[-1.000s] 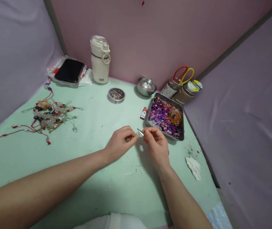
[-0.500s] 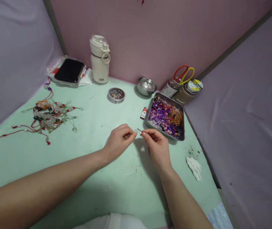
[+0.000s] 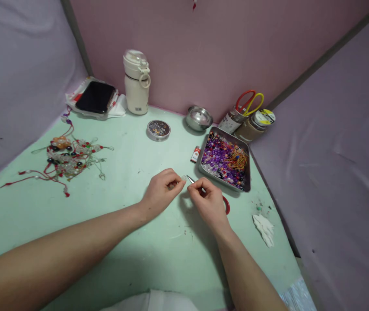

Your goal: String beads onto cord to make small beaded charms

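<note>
Over the middle of the table, my left hand (image 3: 164, 190) pinches a small clear beaded piece (image 3: 184, 177) between thumb and forefinger; its details are too small to make out. My right hand (image 3: 211, 203) is closed around a pair of red-handled scissors (image 3: 227, 205). Their pointed metal tips stick out past the fingers and point left, right beside the clear piece. Most of the scissors is hidden by the hand, and I cannot tell whether the tips touch the piece.
A metal tray (image 3: 249, 175) of mixed beads stands beyond my right hand, with a small red-and-white box (image 3: 195, 154) beside it. Beaded strings (image 3: 68, 157) lie left. Behind are a bottle (image 3: 136, 86), thread spool (image 3: 158, 130), steel bowl (image 3: 199, 118) and jars (image 3: 252, 127). Crumpled tissue (image 3: 263, 230) lies right.
My right hand has shifted slightly left and turned, and the red scissors handle now shows behind it. My left hand stays in place with the clear beaded piece.
</note>
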